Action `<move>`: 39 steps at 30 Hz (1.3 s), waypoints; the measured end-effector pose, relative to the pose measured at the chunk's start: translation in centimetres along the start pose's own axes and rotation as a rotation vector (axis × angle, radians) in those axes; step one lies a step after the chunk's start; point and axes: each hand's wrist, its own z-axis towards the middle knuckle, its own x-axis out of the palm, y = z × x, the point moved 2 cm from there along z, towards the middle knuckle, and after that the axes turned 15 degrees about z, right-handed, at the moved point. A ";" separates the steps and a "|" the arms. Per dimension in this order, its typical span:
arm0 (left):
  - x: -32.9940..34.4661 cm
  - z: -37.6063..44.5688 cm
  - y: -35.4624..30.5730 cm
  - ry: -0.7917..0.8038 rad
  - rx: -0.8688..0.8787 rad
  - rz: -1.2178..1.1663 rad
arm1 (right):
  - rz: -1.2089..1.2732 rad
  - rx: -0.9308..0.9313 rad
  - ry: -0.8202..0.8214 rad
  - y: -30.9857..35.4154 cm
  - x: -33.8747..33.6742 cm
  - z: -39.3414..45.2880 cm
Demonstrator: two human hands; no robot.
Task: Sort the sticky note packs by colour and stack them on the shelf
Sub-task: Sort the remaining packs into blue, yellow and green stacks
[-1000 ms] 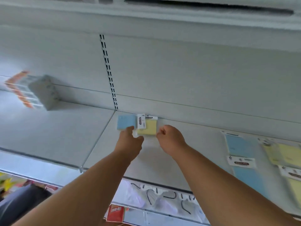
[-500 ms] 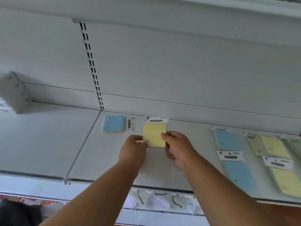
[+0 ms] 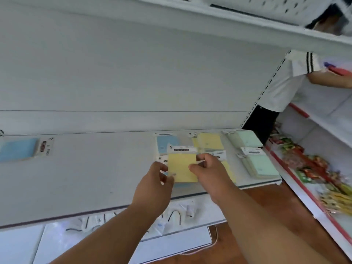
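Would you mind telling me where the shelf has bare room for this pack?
Bare shelf runs between the lone blue pack at left and the blue stack. Rightward is crowded: yellow stack, green stacks.

Background items around the shelving bay

A second person in a white top (image 3: pixel 282 86) with black-striped sleeve and dark trousers stands at 2 o'clock beside the perforated upright (image 3: pixel 266 88). Blurred red, green and yellow packaged goods (image 3: pixel 312 168) lie on the adjacent white shelving at 3 o'clock. Clear bags with black cords (image 3: pixel 175 214) sit on the lower tier at 6 o'clock, above brown flooring (image 3: pixel 266 197).
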 end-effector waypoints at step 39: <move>-13.7 -1.7 15.0 -0.361 -0.415 0.446 | -0.404 -0.383 0.423 5.4 23.9 -2.0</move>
